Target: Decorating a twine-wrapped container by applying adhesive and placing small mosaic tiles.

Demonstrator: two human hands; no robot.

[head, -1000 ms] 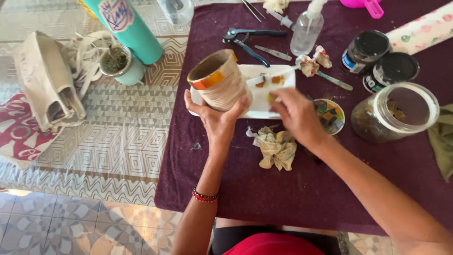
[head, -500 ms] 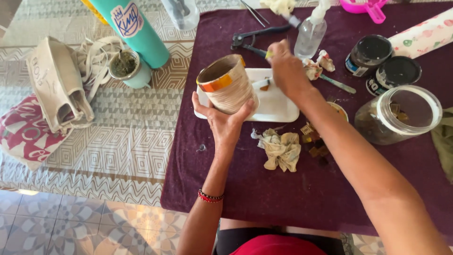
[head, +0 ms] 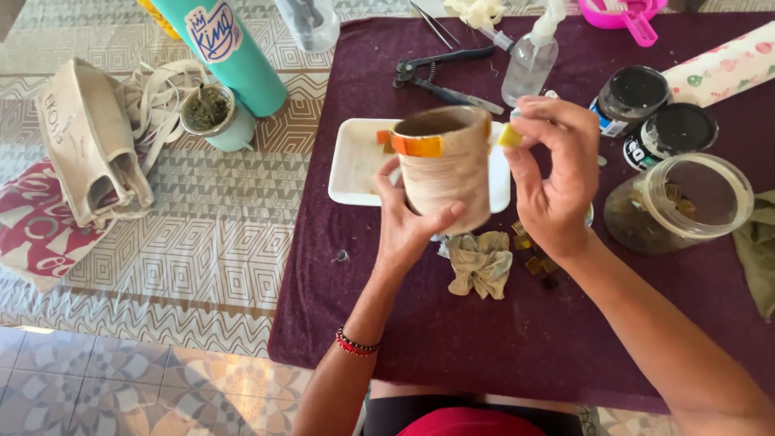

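Note:
My left hand (head: 408, 222) grips a beige clay-coloured pot (head: 444, 165) from below, holding it tilted above the white tray (head: 355, 165). Orange and yellow tiles run along the pot's rim. My right hand (head: 553, 173) pinches a small yellow tile (head: 509, 136) between thumb and fingers, right against the rim on the pot's right side. A crumpled rag (head: 480, 262) lies on the purple cloth (head: 500, 339) under the pot.
Pliers (head: 440, 69), a spray bottle (head: 533, 60), two dark-lidded jars (head: 658, 121) and a clear plastic jar (head: 682, 202) stand at the back right. A teal bottle (head: 226, 48), a cup (head: 214, 117) and a canvas bag (head: 93, 153) sit to the left.
My right hand went from the tray to the back of the table, then came to the pot's rim with a yellow tile. My left hand lifted the pot closer.

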